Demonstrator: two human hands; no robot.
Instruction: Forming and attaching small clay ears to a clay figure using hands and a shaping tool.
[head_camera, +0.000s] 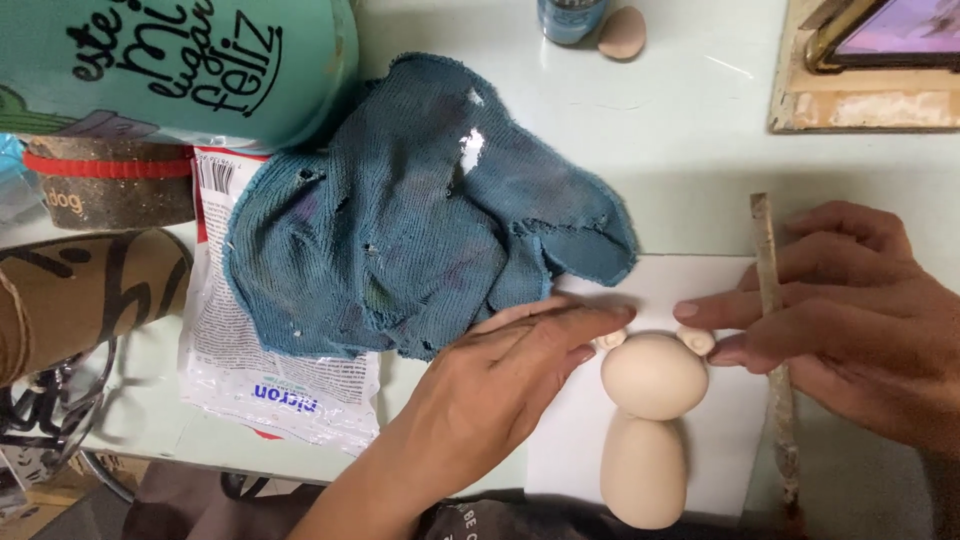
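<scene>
1. two hands work at a pale clay figure (648, 420) lying on a white sheet (700, 285) at the near edge of the pale green table (680, 130).
2. left hand (500, 385) lies flat and open, fingers together, fingertips touching a small clay ear (610, 341) at the upper left of the figure's round head.
3. right hand (850, 330) pinches a thin, stained modelling stick (775, 340) between its fingers, while its forefinger presses the other small ear (697, 340) at the head's upper right.
4. figure's rounded body points toward the person, just below the head and joined to it.
5. crumpled teal cloth (420, 220) lies just beyond the left hand, partly over a white plastic packet (250, 370).
6. teal pot (180, 65) stands at the far left.
</scene>
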